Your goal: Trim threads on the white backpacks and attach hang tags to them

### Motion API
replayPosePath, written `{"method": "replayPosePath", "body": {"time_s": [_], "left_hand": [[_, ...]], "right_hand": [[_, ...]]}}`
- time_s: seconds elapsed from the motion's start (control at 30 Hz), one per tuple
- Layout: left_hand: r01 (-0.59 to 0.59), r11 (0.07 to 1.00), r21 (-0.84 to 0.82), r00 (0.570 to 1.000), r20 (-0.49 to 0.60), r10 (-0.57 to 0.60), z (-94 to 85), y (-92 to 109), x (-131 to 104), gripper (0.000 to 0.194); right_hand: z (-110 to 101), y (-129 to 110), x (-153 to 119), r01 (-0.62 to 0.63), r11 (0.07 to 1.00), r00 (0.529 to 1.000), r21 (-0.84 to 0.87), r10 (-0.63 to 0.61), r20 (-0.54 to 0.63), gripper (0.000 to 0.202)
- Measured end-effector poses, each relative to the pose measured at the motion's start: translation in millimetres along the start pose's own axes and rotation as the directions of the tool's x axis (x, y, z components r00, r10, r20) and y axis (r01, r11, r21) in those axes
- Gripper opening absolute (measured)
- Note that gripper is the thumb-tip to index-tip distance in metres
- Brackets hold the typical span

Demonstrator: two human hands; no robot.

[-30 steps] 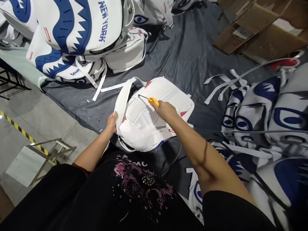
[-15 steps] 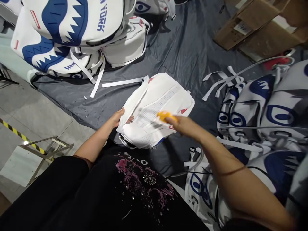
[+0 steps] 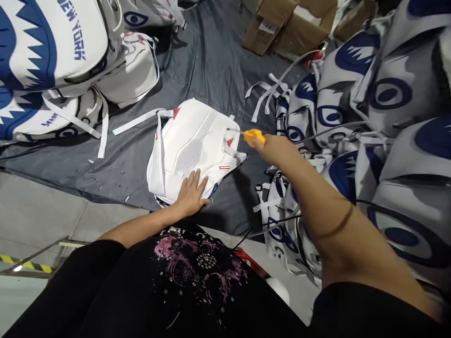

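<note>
A white backpack (image 3: 197,141) lies on the dark sheet in front of me with its back panel and straps facing up. My left hand (image 3: 191,195) rests flat on its near edge, fingers stretched out. In my right hand (image 3: 276,149) is an orange air blow gun (image 3: 254,137); its thin nozzle points left over the backpack's right corner, near a red triangular patch. Whether the nozzle tip touches the fabric, I cannot tell. One loose white strap (image 3: 139,121) trails from the backpack's left side.
White-and-blue shark-pattern backpacks (image 3: 75,51) are piled at the upper left. More printed backpacks (image 3: 352,112) crowd the right side, with a thin hose (image 3: 338,129) running across them. Cardboard boxes (image 3: 271,28) stand at the back. A dark sheet (image 3: 207,56) covers the work surface.
My left hand has let go of the backpack's left edge and now lies flat on its near side. The right hand with the blow gun has drawn back toward the backpack's right corner. The view has shifted right.
</note>
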State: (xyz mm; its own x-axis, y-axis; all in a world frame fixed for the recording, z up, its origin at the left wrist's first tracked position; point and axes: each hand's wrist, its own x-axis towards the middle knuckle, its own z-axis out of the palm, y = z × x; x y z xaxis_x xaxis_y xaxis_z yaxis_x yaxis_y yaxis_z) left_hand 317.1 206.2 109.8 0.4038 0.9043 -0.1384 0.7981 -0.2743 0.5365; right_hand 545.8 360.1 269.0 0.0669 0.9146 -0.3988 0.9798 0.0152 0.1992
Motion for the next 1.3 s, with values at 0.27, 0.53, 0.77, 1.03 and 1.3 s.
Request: {"method": "replayPosePath", "body": {"time_s": [0.27,0.53,0.77,1.03,1.3], "left_hand": [[0.298,0.758,-0.581,0.954,0.144,-0.264,26.6,6,15,0.044],[0.519,0.33,-0.788,0.814,0.34,-0.47,8.3,-44,21,0.038],[0.353,0.59,-0.726,0.865,0.012,-0.502,16.3,0,8,0.048],[0.174,0.836,-0.521,0.855,-0.341,-0.391,-15.8,-34,-12,0.044],[0.348,-0.103,-0.932,0.525,0.285,-0.802,-74.1,-126,-16,0.022]], "right_hand": [[59,14,-118,0.017,0.998,0.972,0.062,-0.031,0.235,0.051],[97,36,-130,-0.092,0.931,0.981,0.353,0.025,0.191,0.045],[82,19,-99,-0.069,0.952,0.996,0.297,0.085,-0.041,0.051],[126,16,-161,-0.143,0.944,0.982,0.299,0.096,0.164,0.05],[183,-76,-220,-0.225,0.942,0.95,0.248,0.155,0.273,0.038]]}}
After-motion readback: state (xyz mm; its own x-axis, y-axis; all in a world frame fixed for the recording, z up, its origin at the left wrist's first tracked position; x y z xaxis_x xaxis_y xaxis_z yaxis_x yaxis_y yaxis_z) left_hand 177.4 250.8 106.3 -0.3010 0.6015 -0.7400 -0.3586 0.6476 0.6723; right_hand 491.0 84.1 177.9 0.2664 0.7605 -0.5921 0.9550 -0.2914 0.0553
